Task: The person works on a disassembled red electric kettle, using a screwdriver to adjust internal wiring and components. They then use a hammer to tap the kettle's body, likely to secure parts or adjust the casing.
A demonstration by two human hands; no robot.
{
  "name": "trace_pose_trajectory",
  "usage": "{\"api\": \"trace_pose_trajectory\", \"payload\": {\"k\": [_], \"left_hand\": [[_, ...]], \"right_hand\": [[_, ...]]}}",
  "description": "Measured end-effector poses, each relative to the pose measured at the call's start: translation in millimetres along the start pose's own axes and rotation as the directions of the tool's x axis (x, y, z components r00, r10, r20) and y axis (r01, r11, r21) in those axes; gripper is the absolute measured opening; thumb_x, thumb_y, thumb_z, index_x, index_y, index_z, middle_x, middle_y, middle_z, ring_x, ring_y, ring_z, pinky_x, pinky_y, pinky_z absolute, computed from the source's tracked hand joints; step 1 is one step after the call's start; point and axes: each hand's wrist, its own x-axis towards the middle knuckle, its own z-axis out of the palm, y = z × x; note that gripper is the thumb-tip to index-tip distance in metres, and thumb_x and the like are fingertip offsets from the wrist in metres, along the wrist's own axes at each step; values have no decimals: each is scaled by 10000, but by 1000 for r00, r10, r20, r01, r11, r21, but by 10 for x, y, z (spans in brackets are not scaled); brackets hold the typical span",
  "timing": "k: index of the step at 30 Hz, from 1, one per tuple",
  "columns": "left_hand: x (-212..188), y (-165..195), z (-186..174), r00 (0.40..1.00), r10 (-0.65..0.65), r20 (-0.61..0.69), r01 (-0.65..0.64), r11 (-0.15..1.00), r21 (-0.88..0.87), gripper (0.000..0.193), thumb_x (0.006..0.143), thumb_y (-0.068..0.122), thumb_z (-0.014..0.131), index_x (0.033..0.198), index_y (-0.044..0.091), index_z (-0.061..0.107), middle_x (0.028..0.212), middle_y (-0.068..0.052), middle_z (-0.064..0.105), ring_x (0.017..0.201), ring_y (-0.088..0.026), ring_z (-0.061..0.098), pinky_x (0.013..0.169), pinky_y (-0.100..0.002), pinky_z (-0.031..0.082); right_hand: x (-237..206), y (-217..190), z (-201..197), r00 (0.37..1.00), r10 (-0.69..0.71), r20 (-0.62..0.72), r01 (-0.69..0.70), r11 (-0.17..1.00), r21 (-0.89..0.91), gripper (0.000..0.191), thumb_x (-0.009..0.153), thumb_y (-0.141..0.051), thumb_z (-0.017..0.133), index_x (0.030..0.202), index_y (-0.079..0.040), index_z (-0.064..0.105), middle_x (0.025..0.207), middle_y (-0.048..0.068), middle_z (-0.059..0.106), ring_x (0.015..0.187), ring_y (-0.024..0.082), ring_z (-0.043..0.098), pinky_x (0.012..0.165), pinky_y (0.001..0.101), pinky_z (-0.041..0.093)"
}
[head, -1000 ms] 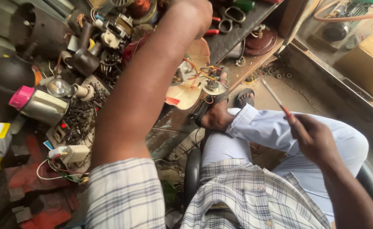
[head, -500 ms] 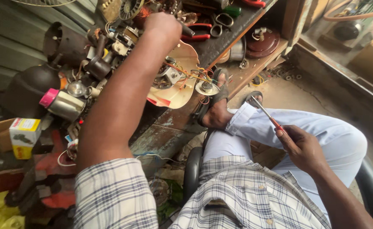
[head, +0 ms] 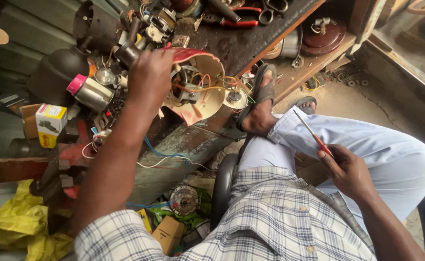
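Appliance housing (head: 200, 84), cream-coloured and opened up, sits tilted at the front edge of the cluttered table (head: 232, 46), its inside facing the camera with orange and yellow wires (head: 207, 87) spilling across the cavity. From the head view, the left hand (head: 149, 77) is clamped over the housing's upper left rim, grip closed on the shell beside a red strip along the top edge. The right hand (head: 350, 171) rests over the lap, well apart from the housing, grip closed around the red handle of a thin screwdriver (head: 314, 135) whose shaft points up and left toward the table.

Around it: a metal cylinder with a pink cap (head: 89, 92) lies just left of the left hand, a small yellow-and-white box (head: 50, 123) stands further left, red-handled pliers (head: 239, 21) rest near the table's far side, and a sandalled foot (head: 261, 104) is propped against the table edge right beside the housing.

My read on doing this well: keep the shell pinned firmly so it cannot roll off the edge, turn the cavity toward the light, and bring the screwdriver tip in clear of those loose wires, seating it squarely before any twist. Which fastener is meant, I cannot tell from here.
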Motion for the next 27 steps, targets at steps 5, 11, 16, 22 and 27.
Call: {"api": "trace_pose_trajectory", "payload": {"k": [5, 11, 16, 22, 27], "left_hand": [[-490, 42, -47, 974, -81, -213, 71, 996, -53, 211, 943, -36, 706, 1152, -33, 734, 1128, -180, 757, 1030, -327, 726, 910, -415, 608], [-789, 5, 20, 945, -193, -265, 172, 980, -98, 288, 924, -49, 692, 1209, -18, 718, 1192, -177, 746, 1104, -353, 713, 992, -434, 580], [-844, 10, 96, 923, -250, -292, 189, 957, -221, 301, 960, -81, 639, 1251, -23, 692, 1255, -194, 721, 1165, -364, 704, 1054, -441, 563], [-849, 32, 126, 904, -302, -302, 218, 934, -284, 344, 899, -72, 670, 1237, -12, 687, 1239, -200, 724, 1140, -387, 706, 1034, -448, 556], [-786, 25, 229, 893, -353, -278, 269, 915, -300, 296, 946, -34, 693, 1241, -10, 691, 1233, -197, 722, 1127, -368, 709, 1023, -432, 556]], "right_hand": [[-39, -26, 7, 1000, 14, -12, -14, 998, -56, 345, 965, -312, 684, 1175, -40, 711, 786, 101, 709, 673, 157, 567, 638, 327, 485], [-41, 60, 72, 1000, -7, -13, 5, 994, -107, 339, 966, -321, 681, 1149, -38, 712, 764, 81, 692, 649, 148, 574, 624, 320, 483], [7, 109, 160, 998, -64, -17, 63, 998, -31, 302, 999, -295, 667, 1063, 0, 661, 741, 69, 629, 669, 131, 527, 606, 319, 450], [250, -358, 454, 995, -39, 88, 2, 921, 389, 258, 981, -126, 702, 1156, 3, 562, 892, 40, 581, 729, 101, 517, 596, 282, 440], [693, -1154, 961, 913, -395, 98, 267, 762, 590, 402, 944, -8, 674, 1304, 4, 494, 1217, -9, 642, 986, 66, 644, 826, 225, 558]]}}
